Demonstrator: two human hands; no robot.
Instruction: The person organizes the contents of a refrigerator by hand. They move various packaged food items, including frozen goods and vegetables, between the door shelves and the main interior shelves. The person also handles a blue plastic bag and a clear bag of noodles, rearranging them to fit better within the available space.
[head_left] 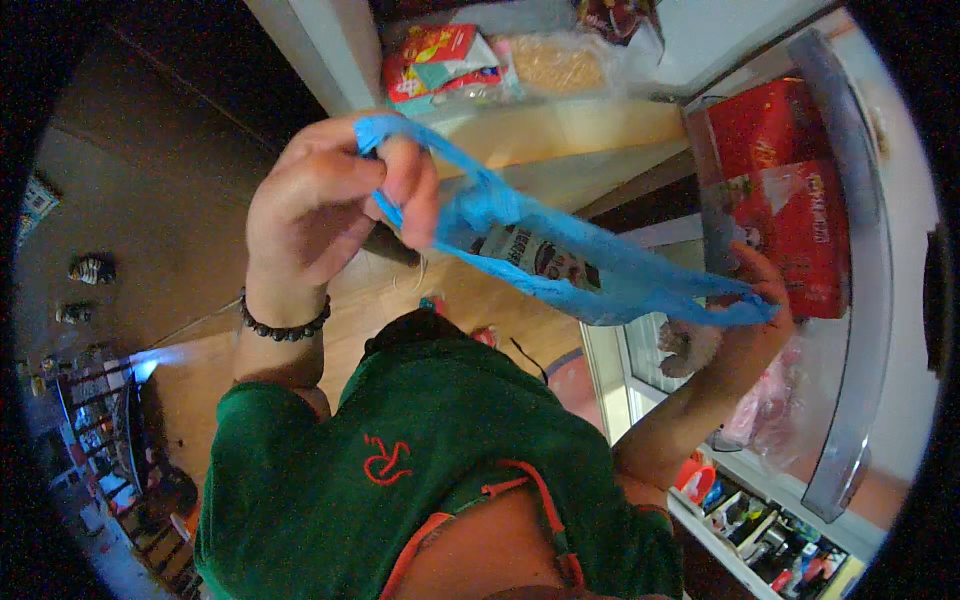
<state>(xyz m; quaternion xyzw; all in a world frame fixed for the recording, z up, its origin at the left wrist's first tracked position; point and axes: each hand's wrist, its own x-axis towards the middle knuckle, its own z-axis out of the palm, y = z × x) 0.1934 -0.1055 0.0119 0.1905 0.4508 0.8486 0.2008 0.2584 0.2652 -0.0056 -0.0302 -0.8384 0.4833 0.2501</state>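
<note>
Blue bag, package inside, held by closed left grip and right grip.

The left forearm points to the far side, the left grip turned right, fingers curled closed. The right forearm slants out rightward, the right grip at its end, fingers bent.

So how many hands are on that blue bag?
2. The left hand holds the upper-left end of the bag, and the right hand holds its lower-right end, partly hidden by it. No other hands show.
</note>
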